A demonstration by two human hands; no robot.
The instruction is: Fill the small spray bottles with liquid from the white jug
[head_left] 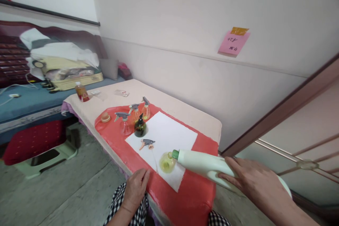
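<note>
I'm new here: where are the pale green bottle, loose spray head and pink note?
Pale green bottle (202, 163): head view, its body.
Loose spray head (148, 142): head view, grey body.
Pink note (234, 43): head view, middle.

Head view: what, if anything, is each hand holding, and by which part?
The right hand holds the pale green bottle by its body, toward the base; left hand: nothing visible.

The right hand (255, 176) holds a pale-green jug (202, 161) tilted toward a round bottle (166, 164).

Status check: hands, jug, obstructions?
Right hand gripping jug, tipped, mouth at bottle; contact unclear. Left hand at table edge. Spray head lying near bottle; nothing visibly blocking jug.
</note>
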